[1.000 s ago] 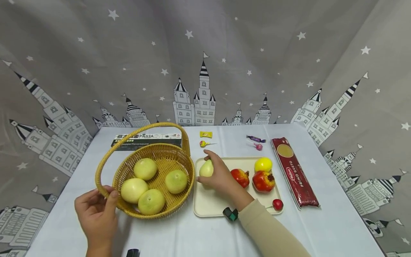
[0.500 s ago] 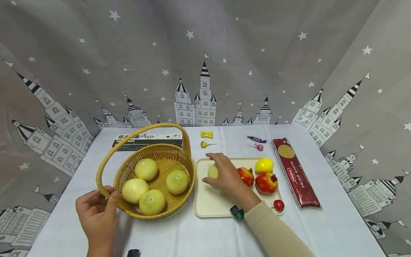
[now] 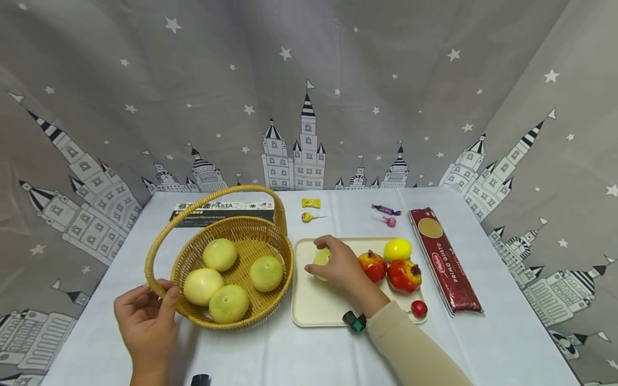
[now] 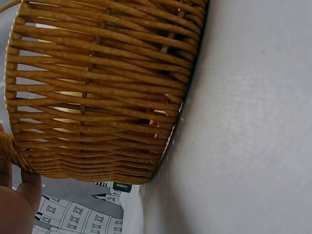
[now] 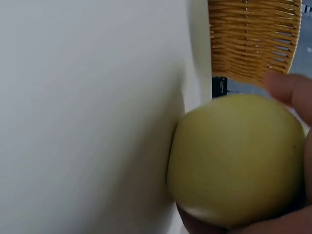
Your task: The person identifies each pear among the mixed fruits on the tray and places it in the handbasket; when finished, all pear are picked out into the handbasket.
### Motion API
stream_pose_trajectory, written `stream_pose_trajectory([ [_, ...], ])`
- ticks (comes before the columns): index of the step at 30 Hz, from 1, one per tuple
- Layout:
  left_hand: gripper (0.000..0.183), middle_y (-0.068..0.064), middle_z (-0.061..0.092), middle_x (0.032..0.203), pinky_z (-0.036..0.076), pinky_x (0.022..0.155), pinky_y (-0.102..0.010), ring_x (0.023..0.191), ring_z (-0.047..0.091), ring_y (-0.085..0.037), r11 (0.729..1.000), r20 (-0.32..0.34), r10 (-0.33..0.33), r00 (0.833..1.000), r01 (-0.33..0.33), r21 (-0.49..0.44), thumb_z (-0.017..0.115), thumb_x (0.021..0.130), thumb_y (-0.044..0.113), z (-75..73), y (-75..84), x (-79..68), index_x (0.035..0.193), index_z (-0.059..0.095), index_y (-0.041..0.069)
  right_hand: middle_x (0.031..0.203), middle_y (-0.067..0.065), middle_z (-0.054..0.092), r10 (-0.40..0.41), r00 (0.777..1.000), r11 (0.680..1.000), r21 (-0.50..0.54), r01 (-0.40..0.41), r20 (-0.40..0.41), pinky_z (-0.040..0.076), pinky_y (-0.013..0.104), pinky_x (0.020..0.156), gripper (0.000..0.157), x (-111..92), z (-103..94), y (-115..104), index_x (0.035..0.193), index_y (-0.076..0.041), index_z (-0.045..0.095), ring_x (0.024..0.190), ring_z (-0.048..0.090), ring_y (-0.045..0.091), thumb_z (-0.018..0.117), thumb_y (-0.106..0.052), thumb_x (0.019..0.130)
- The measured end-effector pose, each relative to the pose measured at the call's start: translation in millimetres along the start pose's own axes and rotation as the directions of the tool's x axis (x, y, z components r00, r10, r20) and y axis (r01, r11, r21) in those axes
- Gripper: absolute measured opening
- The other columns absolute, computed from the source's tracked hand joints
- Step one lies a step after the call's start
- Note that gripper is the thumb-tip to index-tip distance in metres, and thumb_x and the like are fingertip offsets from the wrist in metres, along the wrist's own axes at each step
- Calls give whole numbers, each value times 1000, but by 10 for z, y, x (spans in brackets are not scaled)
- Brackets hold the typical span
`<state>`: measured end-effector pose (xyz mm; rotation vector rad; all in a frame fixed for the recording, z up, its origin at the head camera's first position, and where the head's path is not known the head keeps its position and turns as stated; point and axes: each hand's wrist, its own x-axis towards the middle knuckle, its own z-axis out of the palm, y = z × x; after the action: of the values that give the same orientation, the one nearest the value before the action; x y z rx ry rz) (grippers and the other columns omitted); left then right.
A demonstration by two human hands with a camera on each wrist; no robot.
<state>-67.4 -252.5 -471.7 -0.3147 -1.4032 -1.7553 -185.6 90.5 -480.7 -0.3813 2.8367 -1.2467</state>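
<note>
In the head view my left hand point(image 3: 147, 321) pinches the lower end of the handle of a wicker basket point(image 3: 285, 279) between thumb and fingers. Several round yellow-green fruits, one of them a pale fruit point(image 3: 203, 287), lie inside it. On the cream tray point(image 3: 314, 308) my right hand point(image 3: 340, 265) curls its thumb and fingers round another yellow-green fruit point(image 5: 234, 161), which sits against the tray in the right wrist view. Just right of that hand are two red pomegranates point(image 3: 404, 276), touching each other, with a lemon point(image 3: 398, 249) behind them.
A cherry point(image 3: 419, 309) lies at the tray's front right corner. Beside the tray is a red pasta packet point(image 3: 446, 262). Behind are a yellow candy point(image 3: 311, 203), a lollipop point(image 3: 307, 217), a purple candy point(image 3: 386, 209), a pink lollipop point(image 3: 389, 221) and a black pasta box point(image 3: 193, 217) behind the basket.
My right hand, with the fruit, has moved a little to the right and nearer on the tray. Both pomegranates have shifted slightly right. The left hand and basket stay put.
</note>
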Motion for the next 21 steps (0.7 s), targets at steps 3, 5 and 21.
stream_pose_trajectory([
  [3,50,-21,61,100,53,84,-22,93,63,-24,1000,-3,-3,1000,3,4,60,79,-25,3,-2,-1,121,34,-16,121,-4,60,8,1000,1000,11,-8,29,44,37,100,59,-14,-18,57,118,-21,59,111,55,18,82,-45,69],
  [5,51,-21,61,100,53,84,-22,93,62,-23,1000,-2,-5,1000,5,9,61,79,-25,5,-3,2,121,33,-17,121,-4,60,15,999,1000,21,-16,39,43,37,100,56,-16,-31,77,115,-23,60,111,54,18,82,-45,69],
  [21,50,-22,61,99,53,84,-23,92,63,-26,997,-4,8,1000,-9,-73,57,77,-29,14,-10,5,120,35,-17,111,-11,62,-197,980,947,262,184,25,51,35,88,38,68,-375,-800,100,-24,67,105,57,12,84,-38,70],
])
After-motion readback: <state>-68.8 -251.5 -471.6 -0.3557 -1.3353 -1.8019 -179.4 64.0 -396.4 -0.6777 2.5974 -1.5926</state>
